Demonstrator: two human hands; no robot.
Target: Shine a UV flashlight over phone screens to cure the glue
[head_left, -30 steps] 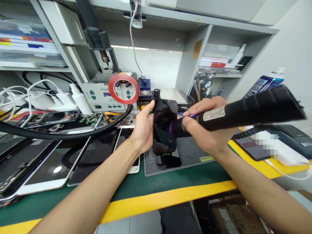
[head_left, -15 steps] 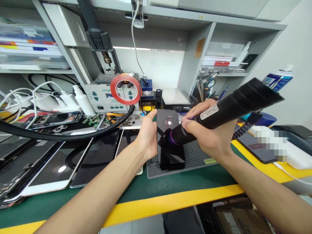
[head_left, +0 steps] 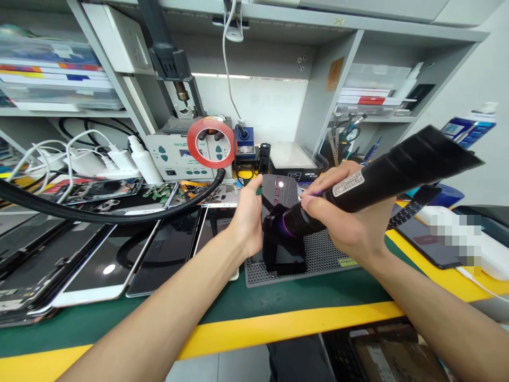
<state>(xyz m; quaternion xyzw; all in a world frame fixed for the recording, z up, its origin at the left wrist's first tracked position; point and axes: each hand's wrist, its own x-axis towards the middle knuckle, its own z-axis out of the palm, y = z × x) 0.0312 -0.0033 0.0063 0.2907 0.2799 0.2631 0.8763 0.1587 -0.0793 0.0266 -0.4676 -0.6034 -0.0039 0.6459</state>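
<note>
Cluttered bench [head_left: 278, 323]: phones [head_left: 119, 260], hose [head_left: 119, 215], tape roll [head_left: 209, 143].

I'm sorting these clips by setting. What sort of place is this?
Most likely a phone repair bench: rows of phone screens lie on the table, a soldering station stands behind, and the left hand holds a phone.

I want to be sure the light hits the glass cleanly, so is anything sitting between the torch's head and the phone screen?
Nothing visible does. The black torch in the right hand points its head straight at the phone, close to the glass. The left hand holds only the phone's left edge, clear of the screen.
</note>
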